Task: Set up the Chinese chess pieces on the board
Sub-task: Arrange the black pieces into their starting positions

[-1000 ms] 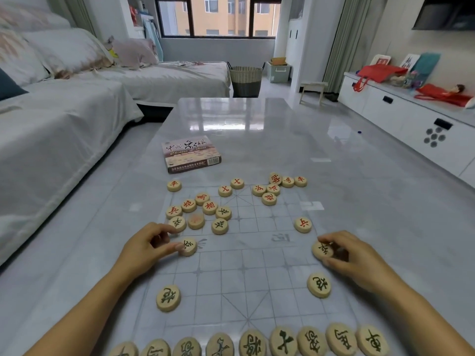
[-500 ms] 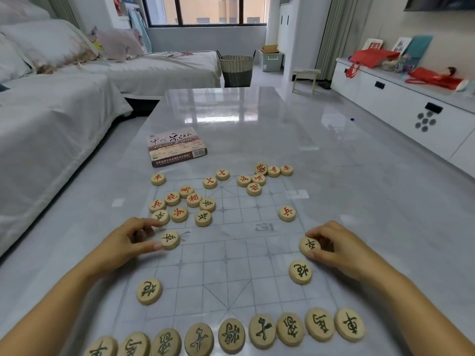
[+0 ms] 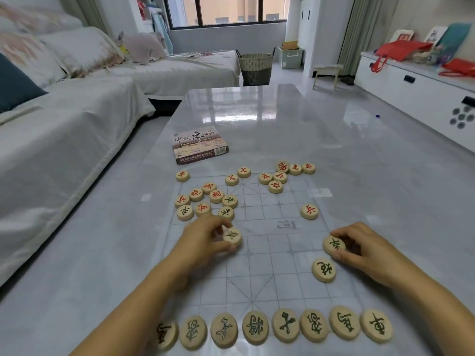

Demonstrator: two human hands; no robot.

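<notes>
Wooden dark-script discs fill the near row along the bottom of the frame: eight show, and your left forearm may hide a ninth. A cannon sits lower right on the board, looks placed. Your left hand, centre-left, has fingers and thumb curled round a soldier, which looks lifted just off the grid. Your right hand, at the right edge of the grid, pinches a second soldier just above the cannon. Whether that one is down flat, can't tell. Three more dark discs sit mixed into the heap, upper left of the board. Red pieces lie scattered across the far half, none lined up, one red disc off the grid. Box lies beyond, shut. My call: dark side mostly done, soldiers underway, red side all to do.
</notes>
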